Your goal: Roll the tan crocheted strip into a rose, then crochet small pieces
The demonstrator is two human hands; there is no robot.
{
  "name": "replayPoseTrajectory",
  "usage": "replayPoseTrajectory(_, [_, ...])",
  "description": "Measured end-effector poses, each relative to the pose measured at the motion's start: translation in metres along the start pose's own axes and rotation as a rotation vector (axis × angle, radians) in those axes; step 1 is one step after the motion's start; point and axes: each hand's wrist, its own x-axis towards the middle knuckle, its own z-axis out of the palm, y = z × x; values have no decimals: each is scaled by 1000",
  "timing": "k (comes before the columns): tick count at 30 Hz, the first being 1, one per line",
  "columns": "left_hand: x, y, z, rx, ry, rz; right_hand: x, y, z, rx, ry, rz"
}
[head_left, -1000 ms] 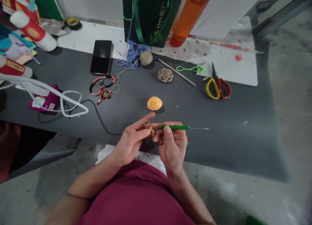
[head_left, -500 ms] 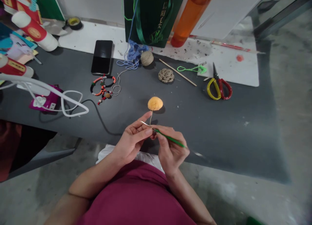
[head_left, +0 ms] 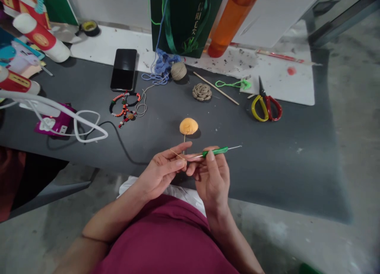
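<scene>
An orange dome of yarn (head_left: 188,126) sits on top of a thin stem (head_left: 184,144), just beyond my hands. My left hand (head_left: 162,171) is shut on the lower end of the stem, with a fine thread or sliver (head_left: 177,154) crossing its fingers. My right hand (head_left: 212,173) holds a green-handled crochet hook (head_left: 215,151) between thumb and fingers. Thin metal shaft shows at both ends of the green handle. My two hands nearly touch, and the stem's lower end is hidden among my fingers.
A dark grey table (head_left: 267,159) holds red-and-yellow scissors (head_left: 266,107), a coiled twine disc (head_left: 202,92), a twine ball (head_left: 178,71), a black phone (head_left: 124,66), beaded bracelets (head_left: 124,107), a wooden stick (head_left: 216,88), and a white cable (head_left: 68,115).
The crochet hook has swung from slanting down to the right up to nearly level, its right end raised. The orange dome and my left hand have barely moved.
</scene>
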Motion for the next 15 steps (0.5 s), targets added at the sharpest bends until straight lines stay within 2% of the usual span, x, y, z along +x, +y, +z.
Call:
replayPoseTrajectory(4, [-1, 0, 4, 70, 16, 64, -1, 5, 6, -13, -5, -111])
replayPoseTrajectory(9, [-1, -2, 2, 177, 97, 178, -3, 6, 0, -190, -30, -267])
replayPoseTrajectory(12, [0, -4, 1, 179, 167, 211, -3, 7, -5, -432, -73, -522])
replayPoseTrajectory(15, [0, -5, 2, 109, 198, 179, -2, 11, -7, -670, -102, -819])
